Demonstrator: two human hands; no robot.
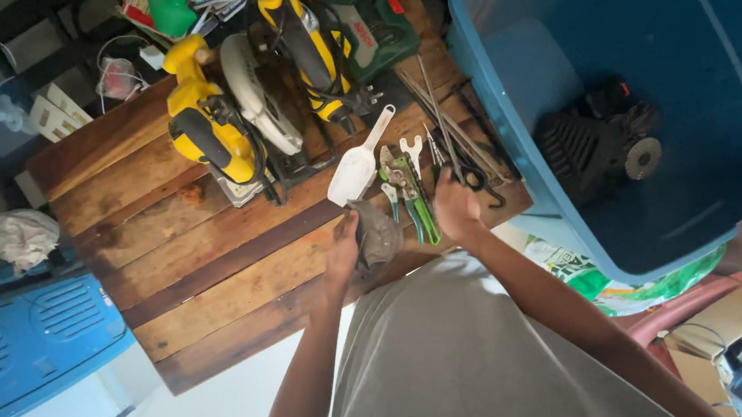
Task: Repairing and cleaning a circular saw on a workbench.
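Wooden plank tabletop (pixel 207 257) sat below me, crowded w/ tools along its far edge. My left hand (pixel 343 250) had its grip clamped on a crumpled grey rag (pixel 379 232), pinned near the front edge of the tabletop, just below a white plastic scoop (pixel 357 167). My right hand (pixel 456 206) was down on the hand tools just right of the rag; fingers curled, but I couldn't tell if the grip was shut on anything. Green-handled pliers (pixel 413 198) lay between my two hands, touching the rag's right side, w/ a small silver wrench (pixel 411 151) above them. Black-handled scissors (pixel 477 178) and a bundle of thin metal rods (pixel 445 119) lay next to my right hand, on the right. Farther back: a yellow power tool (pixel 206 129), a circular saw (pixel 258 94) beside it, and a yellow-black power tool (pixel 310 46) to the right. Big blue plastic bin (pixel 549 9) stood at the right of the tabletop, w/ a black angle grinder (pixel 595 142) inside. Blue plastic lid (pixel 29 350) was off to the left, below the tabletop.
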